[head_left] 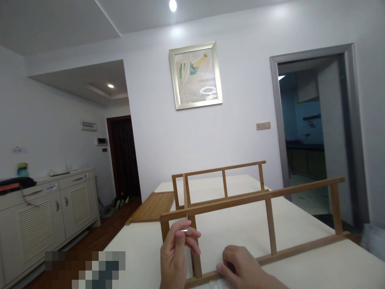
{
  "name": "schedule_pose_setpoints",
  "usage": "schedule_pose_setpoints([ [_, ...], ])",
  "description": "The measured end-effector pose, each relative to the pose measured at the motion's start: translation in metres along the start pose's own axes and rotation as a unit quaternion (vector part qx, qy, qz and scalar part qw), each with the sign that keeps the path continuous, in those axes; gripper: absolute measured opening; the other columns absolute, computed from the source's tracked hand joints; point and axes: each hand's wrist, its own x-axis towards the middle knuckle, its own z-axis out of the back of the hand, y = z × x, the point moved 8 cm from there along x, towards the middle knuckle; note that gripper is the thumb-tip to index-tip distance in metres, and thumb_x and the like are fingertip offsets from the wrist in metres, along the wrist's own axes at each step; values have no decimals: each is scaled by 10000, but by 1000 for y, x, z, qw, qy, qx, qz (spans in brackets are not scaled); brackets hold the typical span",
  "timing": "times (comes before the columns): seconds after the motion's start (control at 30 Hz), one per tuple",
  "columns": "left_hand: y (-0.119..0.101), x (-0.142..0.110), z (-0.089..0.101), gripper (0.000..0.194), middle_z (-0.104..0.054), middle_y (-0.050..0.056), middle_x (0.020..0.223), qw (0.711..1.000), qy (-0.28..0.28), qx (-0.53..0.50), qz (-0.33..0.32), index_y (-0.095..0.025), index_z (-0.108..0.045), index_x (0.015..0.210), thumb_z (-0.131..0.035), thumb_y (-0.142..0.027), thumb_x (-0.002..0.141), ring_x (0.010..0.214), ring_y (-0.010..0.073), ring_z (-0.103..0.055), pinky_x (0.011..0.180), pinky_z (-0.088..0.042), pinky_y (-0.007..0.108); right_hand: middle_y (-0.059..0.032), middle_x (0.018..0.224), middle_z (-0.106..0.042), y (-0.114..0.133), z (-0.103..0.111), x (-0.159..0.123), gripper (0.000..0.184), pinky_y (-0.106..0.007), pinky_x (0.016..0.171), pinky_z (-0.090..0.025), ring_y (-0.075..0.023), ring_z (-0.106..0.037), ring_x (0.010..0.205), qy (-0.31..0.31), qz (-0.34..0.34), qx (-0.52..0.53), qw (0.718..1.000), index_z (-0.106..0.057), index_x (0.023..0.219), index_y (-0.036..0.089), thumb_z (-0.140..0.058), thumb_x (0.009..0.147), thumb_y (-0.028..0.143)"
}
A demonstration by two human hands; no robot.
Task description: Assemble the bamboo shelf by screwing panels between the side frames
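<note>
My left hand [177, 253] pinches a thin, bent metal Allen key [185, 230] between thumb and fingers. One arm of the key points up to the underside of the top rail, near the left end of the wooden frame [216, 206]. My right hand [243, 265] is curled over the frame's lower rail, its fingers partly hidden. A second, similar side frame [224, 184] stands behind, with a crosspiece [185, 192] joining the two at the left. Clear plastic [221, 284] lies under my right hand at the bottom edge.
The frames stand on a white table [228, 230]. A slatted wooden panel [153, 206] lies at its left far edge. A white cabinet [45, 220] stands along the left wall, and a doorway [313, 140] opens at the right. A framed picture [197, 76] hangs ahead.
</note>
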Motion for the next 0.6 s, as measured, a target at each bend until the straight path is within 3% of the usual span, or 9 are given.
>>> schedule_pose_setpoints([
  [0.43, -3, 2, -5, 439, -707, 84, 746, 998, -28, -25, 44, -153, -596, 977, -547, -569, 848, 473, 145, -607, 488, -503, 268, -23, 722, -596, 4, 3, 1, 369, -263, 632, -338, -142, -508, 669, 8, -3, 4, 1000, -543, 687, 186, -431, 923, 448],
  [0.6, -6, 2, -13, 416, -699, 78, 744, 997, -14, -39, 62, -157, -570, 919, -533, -567, 859, 467, 131, -599, 468, -489, 249, -26, 730, -602, 2, 1, 1, 371, -264, 635, -339, -147, -514, 676, 9, -5, 5, 1000, -554, 703, 186, -430, 920, 461],
])
